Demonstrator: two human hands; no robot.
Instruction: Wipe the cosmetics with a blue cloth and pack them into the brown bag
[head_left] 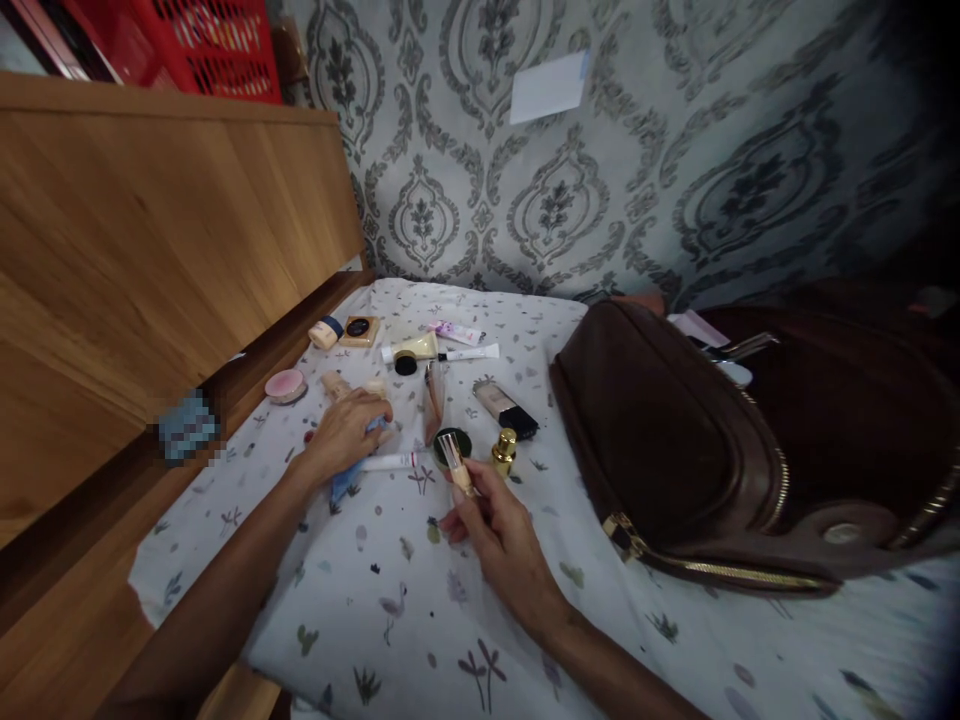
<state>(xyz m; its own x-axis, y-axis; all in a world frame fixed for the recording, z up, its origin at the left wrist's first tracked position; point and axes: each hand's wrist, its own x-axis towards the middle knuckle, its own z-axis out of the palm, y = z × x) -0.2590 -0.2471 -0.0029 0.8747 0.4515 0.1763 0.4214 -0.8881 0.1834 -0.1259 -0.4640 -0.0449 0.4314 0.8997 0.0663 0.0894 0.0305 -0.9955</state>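
My right hand [501, 525] pinches a small cosmetic tube [454, 462] with a shiny rose-gold cap and a beige lower part. A round dark green lid or compact [444, 443] lies just behind it, and a small gold bottle [504, 450] stands to its right. Closed around a crumpled blue cloth [345, 482], my left hand [349, 430] is low over the sheet, its fingertips partly hidden. Beside it lie a white tube [390, 461] and a beige tube [335, 385]. Whether the left hand touches the beige tube I cannot tell.
A brown leather bag [652, 430] stands unzipped on the right of the patterned sheet [420, 620]. Behind the hands lie a foundation bottle [504, 405], a pink compact [286, 385], a jar [325, 332] and several tubes. A wooden cabinet [172, 220] borders the left; patterned wallpaper [555, 200] the back.
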